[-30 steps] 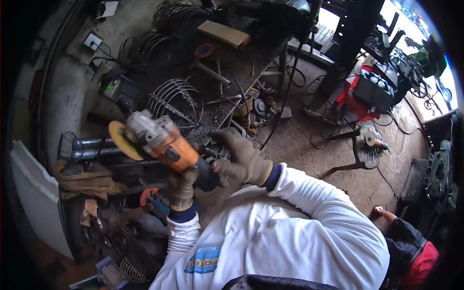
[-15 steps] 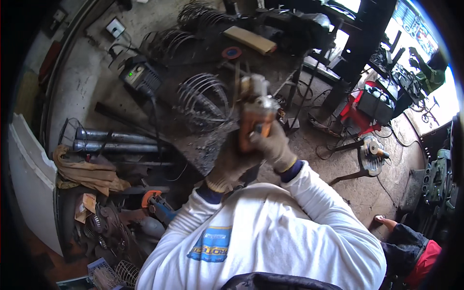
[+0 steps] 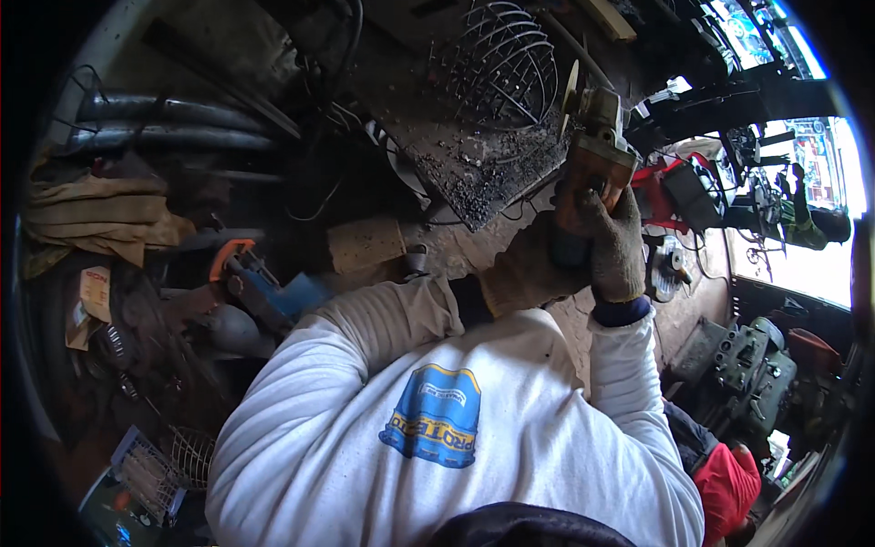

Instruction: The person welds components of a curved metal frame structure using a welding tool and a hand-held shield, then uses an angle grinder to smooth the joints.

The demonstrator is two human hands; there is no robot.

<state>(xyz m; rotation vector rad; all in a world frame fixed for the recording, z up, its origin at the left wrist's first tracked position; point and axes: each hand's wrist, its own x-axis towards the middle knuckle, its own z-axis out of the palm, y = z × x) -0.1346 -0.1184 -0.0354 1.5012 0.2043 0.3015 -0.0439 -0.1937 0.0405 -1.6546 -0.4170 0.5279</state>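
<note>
An orange angle grinder with a grey metal head is held up beside the right edge of the dark work table. Its thin disc shows nearly edge-on and points away from me. My right hand, in a brown work glove, is closed around the grinder's body, thumb on top. Also gloved, my left hand is closed at the rear of the body from the left; its fingers are mostly hidden. A round cage of bent metal rods lies on the table, left of the disc.
Dark granular debris covers the table's near corner. At the left are metal pipes, a tan cloth and a blue-and-orange tool. A person in red is low at the right, near a green machine.
The view has turned and shifted closer to the table's near corner. My hands and the grinder have swung right in the picture, and the disc, blurred before, now shows clearly.
</note>
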